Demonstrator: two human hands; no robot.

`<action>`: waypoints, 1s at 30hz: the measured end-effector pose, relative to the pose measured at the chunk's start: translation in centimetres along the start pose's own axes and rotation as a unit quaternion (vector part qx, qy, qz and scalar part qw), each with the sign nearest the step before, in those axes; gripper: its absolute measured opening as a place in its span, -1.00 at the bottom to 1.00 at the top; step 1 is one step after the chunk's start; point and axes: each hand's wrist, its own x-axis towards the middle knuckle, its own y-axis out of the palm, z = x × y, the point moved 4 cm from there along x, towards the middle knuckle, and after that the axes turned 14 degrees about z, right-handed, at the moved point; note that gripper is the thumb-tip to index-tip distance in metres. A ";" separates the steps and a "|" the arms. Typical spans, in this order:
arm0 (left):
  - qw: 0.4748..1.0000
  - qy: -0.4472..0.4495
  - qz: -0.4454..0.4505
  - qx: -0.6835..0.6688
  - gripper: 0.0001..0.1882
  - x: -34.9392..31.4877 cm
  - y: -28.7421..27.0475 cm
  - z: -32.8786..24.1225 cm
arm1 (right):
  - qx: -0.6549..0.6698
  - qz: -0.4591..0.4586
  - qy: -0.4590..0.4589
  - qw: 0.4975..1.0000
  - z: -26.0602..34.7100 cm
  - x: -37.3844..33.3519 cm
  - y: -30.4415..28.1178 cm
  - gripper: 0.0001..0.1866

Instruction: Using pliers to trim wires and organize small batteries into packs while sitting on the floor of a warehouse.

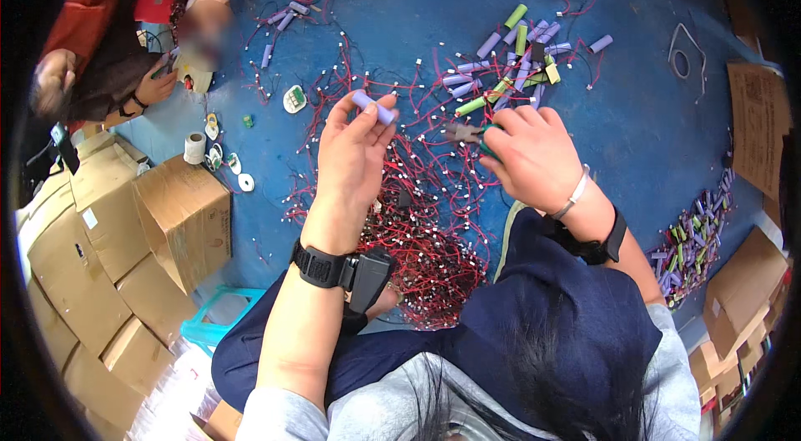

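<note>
A purple cylindrical battery cell [380,112] is pinched between the thumb and fingers of my left hand [352,145]. My right hand [538,159] is closed round the green handles of a pair of pliers [464,133], whose metal jaws point left toward the cell without touching it. Below and between my hands spreads a tangled heap of red and black wires [430,262] with small white connectors. Just beyond my right hand lies a loose cluster of purple and green battery cells [521,65], some with wires attached.
Another person [92,32] in orange works at the upper left. Cardboard boxes [179,216] stand on the left beside a teal stool [219,317]. More cells are heaped [692,236] at the right near a carton [738,295]. A white roll [194,147] and a small oval part [294,99] lie on the blue surface.
</note>
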 end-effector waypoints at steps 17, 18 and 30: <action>0.979 -0.022 0.113 -0.170 -0.86 -1.2 3.8 1.4 | 0.156 -0.123 -0.025 0.980 0.0 0.2 -1.6 -0.75; 0.975 -0.024 0.126 -0.181 -0.87 -1.2 3.9 1.4 | 0.153 -0.137 -0.022 0.978 0.0 0.1 -1.6 -0.75; 0.945 -0.104 0.179 -0.255 -0.83 -1.7 6.0 1.4 | 0.046 -0.212 -0.019 0.976 -0.5 -0.7 -3.4 -0.75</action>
